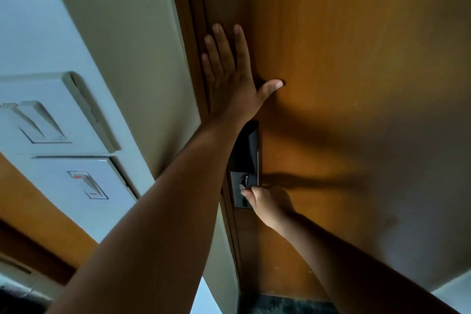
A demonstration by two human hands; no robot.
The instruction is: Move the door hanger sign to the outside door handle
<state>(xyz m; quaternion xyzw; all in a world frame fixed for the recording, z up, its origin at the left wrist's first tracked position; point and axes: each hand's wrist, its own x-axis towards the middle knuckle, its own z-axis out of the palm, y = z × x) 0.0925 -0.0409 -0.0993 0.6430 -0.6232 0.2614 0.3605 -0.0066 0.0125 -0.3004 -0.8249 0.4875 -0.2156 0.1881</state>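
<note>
while the left hand [229, 76] lies flat and spread on the wooden door [344, 58] above the lock plate [246, 160], the right hand [270, 202] curls closed at that plate's lower end. what it grips cannot be told; the door hanger sign is out of view.

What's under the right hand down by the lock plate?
The right hand covers the handle on the lock plate; only the plate and a small thumb-turn show. No hanger sign is visible.
</note>
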